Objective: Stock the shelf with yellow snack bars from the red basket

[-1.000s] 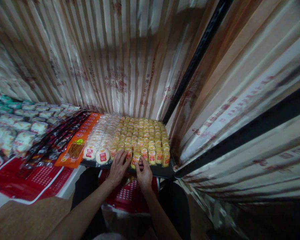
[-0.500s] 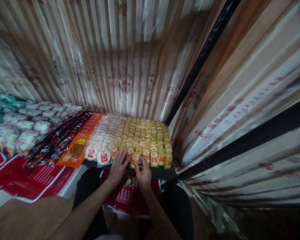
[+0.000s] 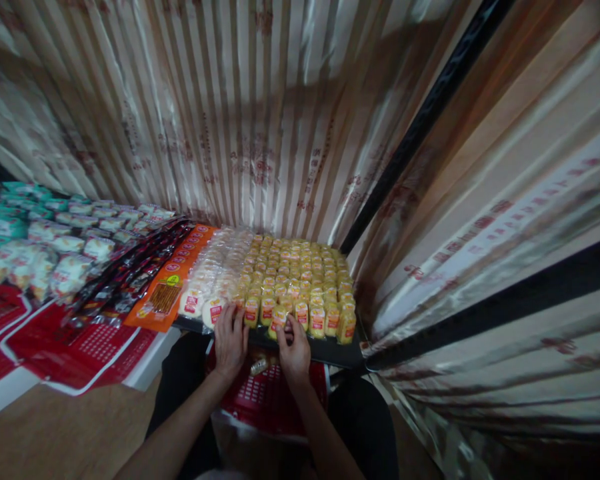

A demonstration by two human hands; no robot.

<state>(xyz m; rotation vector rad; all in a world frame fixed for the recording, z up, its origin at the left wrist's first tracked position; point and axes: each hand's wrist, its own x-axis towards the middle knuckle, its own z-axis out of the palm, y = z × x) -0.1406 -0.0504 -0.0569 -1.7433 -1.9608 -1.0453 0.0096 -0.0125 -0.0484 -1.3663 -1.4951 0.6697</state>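
Rows of small yellow wrapped snack packets (image 3: pixel 300 267) with red labels stand on a dark shelf (image 3: pixel 340 353) in front of me. My right hand (image 3: pixel 295 348) pinches the edge of one yellow packet (image 3: pixel 276 325) in the front row. My left hand (image 3: pixel 231 341) lies flat with its fingers stretched against the front of the rows, between the yellow packets and the round white wrapped crackers (image 3: pixel 190 303). Its fingertips partly cover a cracker pack (image 3: pixel 213 311). Below, between my wrists, a small shiny wrapped piece (image 3: pixel 259 367) lies on a red bag (image 3: pixel 265 400).
Left of the crackers are an orange snack packet (image 3: pixel 153 310), dark glossy packets (image 3: pixel 115 280), white packets (image 3: pixel 73 273) and green packets (image 3: pixel 10 223). Red bags (image 3: pixel 80 347) hang over the front edge there. Striped curtain-like sheeting (image 3: pixel 260 120) and black posts (image 3: pixel 420 140) enclose the shelf.
My left hand has moved left along the front row, away from the right hand, uncovering yellow packets. The right hand stays at its packet. The view has shifted slightly.
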